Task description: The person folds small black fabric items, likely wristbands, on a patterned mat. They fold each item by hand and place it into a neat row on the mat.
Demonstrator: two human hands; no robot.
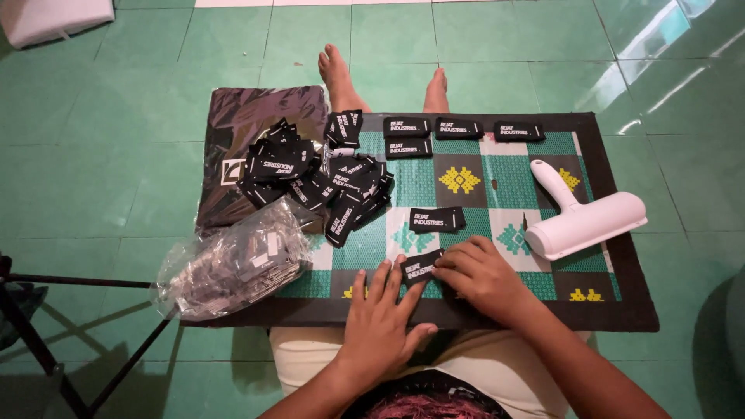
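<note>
A small black fabric label (pixel 420 267) lies on the near edge of a patterned green mat (pixel 605 275). My left hand (pixel 380 322) rests flat with its fingertips on the label's left end. My right hand (pixel 483 275) pinches the label's right end with curled fingers. Just beyond sits a short stack of black labels (pixel 437 219). A loose heap of the same labels (pixel 318 182) is piled at the mat's left side. Several single labels (pixel 458 129) lie in a row along the far edge.
A white lint roller (pixel 582 221) lies on the mat's right side. A clear plastic bag of labels (pixel 229 268) sits at the left, on a dark folded cloth (pixel 248 116). Black tripod legs (pixel 46 341) cross the green tiled floor at lower left. My bare feet (pixel 341 77) show beyond the mat.
</note>
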